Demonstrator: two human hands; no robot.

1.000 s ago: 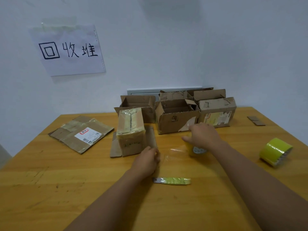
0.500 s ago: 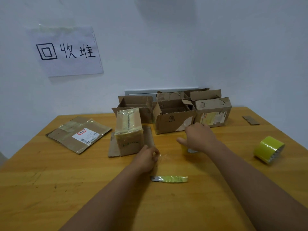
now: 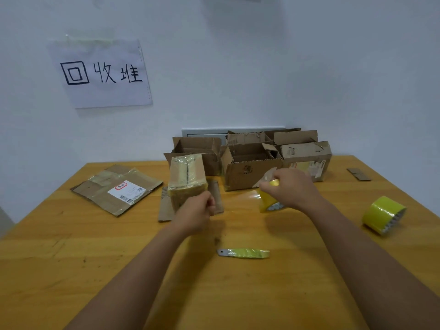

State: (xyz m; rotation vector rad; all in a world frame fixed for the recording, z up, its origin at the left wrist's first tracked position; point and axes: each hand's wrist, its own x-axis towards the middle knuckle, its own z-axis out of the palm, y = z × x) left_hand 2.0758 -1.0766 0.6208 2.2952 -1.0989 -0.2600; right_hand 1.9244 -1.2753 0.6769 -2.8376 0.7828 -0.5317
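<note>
Wooden table (image 3: 71, 258), taping at the taped box (image 3: 187, 177).
I see my left hand (image 3: 197, 210) pinching the clear strip (image 3: 240, 198) by its free end at the box's near right corner; my right hand (image 3: 289, 189) grips the yellow tape roll (image 3: 269, 201) just right of the box, strip stretched between.
</note>
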